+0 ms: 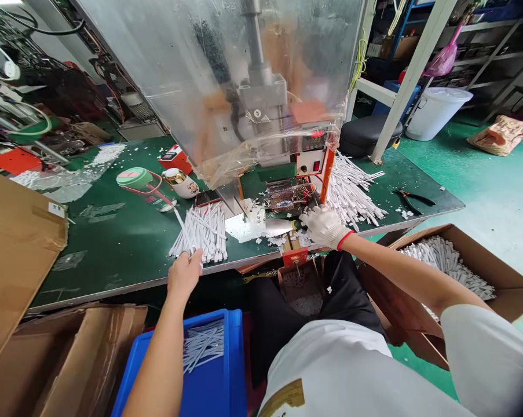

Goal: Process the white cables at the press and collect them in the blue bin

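Note:
My bare left hand (pixel 185 271) is closed at the front edge of the green table, with its fingertips on a white plastic strip at the near end of a loose pile of white strips (pixel 204 231). In a white knit glove with a red cuff, my right hand (pixel 326 226) grips a scraper (pixel 279 226) by its dark and yellow handle. The scraper's wide metal blade points left and lies over a metal plate (pixel 239 227) strewn with white scraps. Right behind the blade is the press machine's (pixel 263 95) base, with its upper part behind a clear plastic shield.
More white strips (pixel 352 191) lie right of the machine, near pliers (pixel 413 200). A lidded cup (pixel 143 185) and a mug (pixel 180 182) stand at left. Below are a blue bin (pixel 233 370) and a carton of white pieces (pixel 504 255). A small scrap box (pixel 302 284) sits between my legs.

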`<move>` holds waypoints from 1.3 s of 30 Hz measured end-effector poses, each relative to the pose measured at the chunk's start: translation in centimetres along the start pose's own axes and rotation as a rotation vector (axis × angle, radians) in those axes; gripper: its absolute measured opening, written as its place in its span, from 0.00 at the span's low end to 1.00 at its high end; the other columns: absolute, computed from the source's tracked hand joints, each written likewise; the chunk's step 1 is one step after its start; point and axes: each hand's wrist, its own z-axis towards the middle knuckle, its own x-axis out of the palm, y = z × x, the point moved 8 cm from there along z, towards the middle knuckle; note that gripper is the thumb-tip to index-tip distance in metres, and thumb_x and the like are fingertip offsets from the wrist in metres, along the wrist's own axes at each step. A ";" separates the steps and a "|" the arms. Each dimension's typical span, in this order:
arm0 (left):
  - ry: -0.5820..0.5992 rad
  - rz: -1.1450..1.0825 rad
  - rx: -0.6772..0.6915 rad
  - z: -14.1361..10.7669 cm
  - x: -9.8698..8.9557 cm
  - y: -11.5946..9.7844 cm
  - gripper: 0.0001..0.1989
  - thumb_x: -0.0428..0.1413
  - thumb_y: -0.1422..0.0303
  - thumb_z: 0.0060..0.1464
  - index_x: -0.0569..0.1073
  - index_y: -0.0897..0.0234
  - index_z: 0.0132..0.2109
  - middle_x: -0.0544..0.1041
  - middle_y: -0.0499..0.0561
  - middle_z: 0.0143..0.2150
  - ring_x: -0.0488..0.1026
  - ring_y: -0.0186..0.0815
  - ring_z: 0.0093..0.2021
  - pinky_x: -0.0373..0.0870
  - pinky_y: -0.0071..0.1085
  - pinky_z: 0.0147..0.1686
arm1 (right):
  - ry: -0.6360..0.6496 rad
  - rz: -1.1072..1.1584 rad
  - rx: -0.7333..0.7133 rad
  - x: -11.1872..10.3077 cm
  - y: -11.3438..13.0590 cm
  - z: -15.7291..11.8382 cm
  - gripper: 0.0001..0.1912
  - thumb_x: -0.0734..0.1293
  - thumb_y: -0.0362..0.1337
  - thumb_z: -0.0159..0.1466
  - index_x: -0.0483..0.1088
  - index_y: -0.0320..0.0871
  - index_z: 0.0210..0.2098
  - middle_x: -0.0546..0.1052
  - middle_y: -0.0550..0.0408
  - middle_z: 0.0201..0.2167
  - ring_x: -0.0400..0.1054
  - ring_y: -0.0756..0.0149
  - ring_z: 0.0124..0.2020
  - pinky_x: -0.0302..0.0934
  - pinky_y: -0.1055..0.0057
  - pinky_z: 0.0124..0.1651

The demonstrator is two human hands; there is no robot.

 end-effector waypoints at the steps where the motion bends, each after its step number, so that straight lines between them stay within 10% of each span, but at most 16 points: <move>1: -0.001 0.109 -0.023 1.1 0.2 0.3 0.21 0.46 0.51 0.58 0.72 0.64 0.37 0.75 0.56 0.24 0.74 0.49 0.30 0.68 0.38 0.32 | 0.009 -0.011 -0.006 -0.1 -0.1 -0.3 0.15 0.61 0.36 0.64 0.71 0.37 0.48 0.74 0.38 0.43 0.67 0.47 0.47 0.57 0.56 0.51; 6: -0.208 0.263 -0.009 -0.8 1.4 -0.8 0.25 0.42 0.51 0.62 0.71 0.69 0.45 0.78 0.65 0.33 0.76 0.57 0.37 0.69 0.47 0.37 | 0.049 0.085 0.097 -2.3 -2.8 -4.5 0.20 0.60 0.43 0.65 0.70 0.43 0.54 0.75 0.45 0.44 0.71 0.53 0.40 0.60 0.65 0.39; 14: -0.354 -0.056 0.752 -8.0 9.8 -9.0 0.11 0.49 0.67 0.62 0.73 0.67 0.45 0.73 0.66 0.53 0.65 0.53 0.63 0.62 0.50 0.61 | -0.070 -0.033 0.228 -9.8 -4.5 -7.3 0.23 0.57 0.49 0.68 0.69 0.53 0.59 0.76 0.48 0.45 0.72 0.55 0.37 0.59 0.67 0.36; 21: -0.374 -0.068 0.725 -7.9 12.1 -7.8 0.19 0.49 0.72 0.60 0.70 0.65 0.58 0.71 0.63 0.59 0.60 0.53 0.67 0.54 0.54 0.65 | 0.134 -0.049 -0.005 -10.5 -3.6 -6.0 0.16 0.64 0.42 0.61 0.77 0.50 0.46 0.76 0.49 0.39 0.70 0.55 0.40 0.58 0.66 0.39; 32: -0.398 -0.106 0.718 -7.8 12.7 -7.3 0.21 0.49 0.74 0.60 0.69 0.65 0.60 0.71 0.63 0.60 0.58 0.51 0.68 0.51 0.54 0.66 | -0.002 -0.165 0.218 -14.3 -2.2 -3.9 0.21 0.58 0.49 0.69 0.74 0.44 0.50 0.74 0.46 0.28 0.71 0.53 0.32 0.61 0.62 0.36; 39: -0.375 -0.134 0.717 -7.7 12.8 -7.1 0.22 0.49 0.74 0.59 0.69 0.65 0.60 0.70 0.63 0.61 0.58 0.51 0.69 0.49 0.53 0.66 | -0.008 -0.327 -0.036 -14.6 0.9 -1.2 0.16 0.58 0.40 0.70 0.72 0.36 0.37 0.73 0.44 0.31 0.71 0.48 0.42 0.62 0.52 0.42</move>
